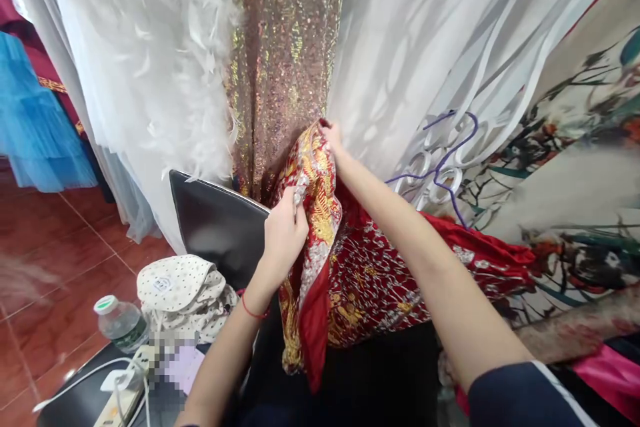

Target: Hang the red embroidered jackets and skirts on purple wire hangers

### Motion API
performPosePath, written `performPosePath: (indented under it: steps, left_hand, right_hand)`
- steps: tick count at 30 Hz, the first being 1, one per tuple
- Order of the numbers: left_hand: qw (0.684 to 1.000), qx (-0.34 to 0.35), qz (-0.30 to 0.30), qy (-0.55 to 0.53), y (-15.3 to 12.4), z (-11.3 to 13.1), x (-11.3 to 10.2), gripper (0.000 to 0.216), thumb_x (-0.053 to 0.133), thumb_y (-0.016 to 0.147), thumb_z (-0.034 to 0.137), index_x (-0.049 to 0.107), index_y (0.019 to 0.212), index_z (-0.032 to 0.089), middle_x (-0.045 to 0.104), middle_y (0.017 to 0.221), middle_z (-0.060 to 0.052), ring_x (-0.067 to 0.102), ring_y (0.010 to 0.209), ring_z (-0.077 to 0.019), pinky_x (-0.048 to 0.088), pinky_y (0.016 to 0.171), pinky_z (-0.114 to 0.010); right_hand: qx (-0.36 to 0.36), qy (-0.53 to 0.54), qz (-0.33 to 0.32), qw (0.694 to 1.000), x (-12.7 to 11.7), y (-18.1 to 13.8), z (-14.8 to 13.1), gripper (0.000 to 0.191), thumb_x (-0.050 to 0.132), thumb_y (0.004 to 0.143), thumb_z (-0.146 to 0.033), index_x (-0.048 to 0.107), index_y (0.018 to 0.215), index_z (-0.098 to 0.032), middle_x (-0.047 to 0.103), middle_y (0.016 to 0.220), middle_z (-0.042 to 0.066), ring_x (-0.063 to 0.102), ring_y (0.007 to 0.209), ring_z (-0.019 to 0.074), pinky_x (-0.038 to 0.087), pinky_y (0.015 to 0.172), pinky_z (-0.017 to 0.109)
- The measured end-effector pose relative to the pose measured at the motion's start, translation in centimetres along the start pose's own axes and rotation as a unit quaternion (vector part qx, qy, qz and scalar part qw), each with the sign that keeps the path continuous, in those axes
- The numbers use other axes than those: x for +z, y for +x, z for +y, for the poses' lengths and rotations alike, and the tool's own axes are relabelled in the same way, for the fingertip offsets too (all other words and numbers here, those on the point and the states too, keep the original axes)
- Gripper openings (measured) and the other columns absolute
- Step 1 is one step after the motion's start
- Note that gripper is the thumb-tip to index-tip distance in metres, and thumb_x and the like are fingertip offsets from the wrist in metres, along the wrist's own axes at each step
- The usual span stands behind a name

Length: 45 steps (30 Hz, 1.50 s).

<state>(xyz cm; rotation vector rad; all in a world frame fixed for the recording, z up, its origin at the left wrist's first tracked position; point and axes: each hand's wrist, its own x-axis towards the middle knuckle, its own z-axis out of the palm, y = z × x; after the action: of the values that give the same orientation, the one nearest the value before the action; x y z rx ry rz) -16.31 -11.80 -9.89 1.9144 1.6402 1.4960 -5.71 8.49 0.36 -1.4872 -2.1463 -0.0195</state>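
Note:
A red garment (375, 280) with gold and silver embroidery spreads across the middle of the head view, partly bunched up in front of me. My left hand (286, 230) is closed on a fold of it, the thumb and fingers pinching the silver-trimmed edge. Farther up, my right hand (333, 137) grips the garment's top corner. Between the hands the gold-patterned cloth hangs down, its plain red lining turned outward at the lower end. To the right, under my right forearm, more of the garment stretches out toward the floral fabric.
A purple hanger (440, 167) hangs by white scrollwork (493, 73) at right. Behind are a sequined cloth (290, 33) and a white feathered dress (150, 47). A black chair back (215, 220), dotted white cloth (175, 287), water bottle (123, 325) and power strip (117, 407) lie left.

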Motion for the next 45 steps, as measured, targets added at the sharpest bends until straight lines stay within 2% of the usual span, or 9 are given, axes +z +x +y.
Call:
performPosePath:
  steps: [4, 8, 14, 17, 20, 29, 36, 41, 45]
  left_hand:
    - [1.0, 0.014, 0.003, 0.021, 3.1, 0.3, 1.2, 0.018, 0.041, 0.095, 0.019, 0.056, 0.103, 0.022, 0.068, 0.087, -0.007, 0.063, 0.074, -0.0213, 0.041, 0.07, -0.031]
    - [0.999, -0.029, -0.012, 0.024, 3.3, 0.4, 3.3, 0.023, 0.044, 0.094, 0.022, 0.057, 0.113, 0.021, 0.071, 0.101, -0.011, 0.068, 0.09, -0.0269, 0.048, 0.08, -0.038]
    - [0.989, 0.074, 0.121, 0.038, 0.4, 2.0, 8.8, 0.062, 0.057, 0.091, 0.038, 0.038, 0.141, 0.007, 0.045, 0.148, -0.028, 0.04, 0.144, -0.0369, 0.033, 0.117, -0.051]
    - [0.989, 0.101, 0.081, 0.069, -0.6, 2.2, 11.1, 0.085, 0.065, 0.085, 0.048, 0.028, 0.149, 0.006, 0.036, 0.155, -0.031, 0.031, 0.149, -0.0408, 0.027, 0.12, -0.057]
    - [0.989, 0.055, 0.051, 0.129, -0.4, 0.8, 12.3, 0.079, 0.062, 0.083, 0.027, 0.027, 0.149, 0.001, 0.033, 0.156, -0.033, 0.029, 0.15, -0.0434, 0.026, 0.119, -0.058]
    - [0.979, -0.036, 0.021, 0.198, 3.6, -0.8, 6.4, 0.021, 0.044, 0.089, 0.016, 0.063, 0.095, 0.02, 0.07, 0.085, -0.012, 0.068, 0.082, -0.0277, 0.04, 0.069, -0.032]
    - [0.987, 0.098, 0.087, 0.094, 7.0, 5.5, 6.3, 0.026, 0.045, 0.082, 0.01, 0.064, 0.097, 0.019, 0.071, 0.095, -0.011, 0.064, 0.091, -0.0251, 0.043, 0.081, -0.034]
    - [0.984, 0.138, -0.104, 0.038, 11.2, 5.7, 8.4, 0.047, 0.049, 0.082, 0.017, 0.057, 0.127, 0.012, 0.068, 0.116, -0.016, 0.062, 0.104, -0.0267, 0.046, 0.096, -0.04]
    - [0.924, 0.19, -0.328, -0.054, 13.4, 4.8, 9.0, 0.029, 0.055, 0.084, 0.039, 0.069, 0.095, 0.016, 0.069, 0.089, -0.006, 0.06, 0.08, -0.0183, 0.049, 0.077, -0.03]
  right_hand:
    - [0.088, -0.007, 0.155, 0.984, -4.8, 0.1, 3.7, 0.044, 0.017, 0.098, -0.012, 0.037, 0.137, -0.008, 0.055, 0.129, 0.02, 0.054, 0.116, 0.0211, 0.043, 0.094, 0.027]
    - [0.085, -0.035, 0.194, 0.977, -7.6, -2.9, 6.3, 0.045, 0.026, 0.092, -0.006, 0.044, 0.133, -0.012, 0.061, 0.123, 0.017, 0.056, 0.112, 0.0233, 0.04, 0.095, 0.029]
    - [0.105, -0.161, 0.072, 0.979, -8.0, -7.5, 6.2, 0.045, 0.037, 0.086, -0.002, 0.058, 0.125, -0.01, 0.068, 0.118, 0.023, 0.065, 0.109, 0.0341, 0.047, 0.089, 0.042]
    - [0.071, -0.23, -0.013, 0.971, -8.1, -9.2, 5.9, 0.044, 0.041, 0.087, -0.004, 0.061, 0.126, -0.012, 0.068, 0.122, 0.024, 0.064, 0.115, 0.0378, 0.048, 0.09, 0.044]
    - [0.027, -0.245, -0.1, 0.964, -8.4, -10.7, 6.5, 0.042, 0.045, 0.088, -0.007, 0.065, 0.124, -0.016, 0.07, 0.12, 0.021, 0.066, 0.114, 0.036, 0.051, 0.087, 0.042]
    - [-0.003, -0.213, -0.235, 0.948, -9.4, -12.7, 6.4, 0.034, 0.051, 0.093, -0.029, 0.076, 0.111, -0.015, 0.075, 0.099, 0.018, 0.07, 0.098, 0.0329, 0.053, 0.078, 0.042]
    - [0.035, -0.252, -0.055, 0.966, -9.8, -14.4, 5.7, 0.039, 0.039, 0.095, -0.01, 0.066, 0.124, -0.008, 0.072, 0.106, 0.023, 0.069, 0.106, 0.0357, 0.049, 0.082, 0.043]
    - [-0.046, -0.257, -0.116, 0.958, -9.6, -15.1, 7.0, 0.038, 0.036, 0.101, -0.019, 0.065, 0.122, -0.007, 0.071, 0.104, 0.024, 0.068, 0.104, 0.0367, 0.047, 0.083, 0.044]
    - [-0.082, -0.241, -0.107, 0.961, -9.9, -15.8, 7.6, 0.039, 0.04, 0.1, -0.032, 0.066, 0.12, -0.011, 0.071, 0.103, 0.021, 0.067, 0.099, 0.0356, 0.046, 0.084, 0.046]
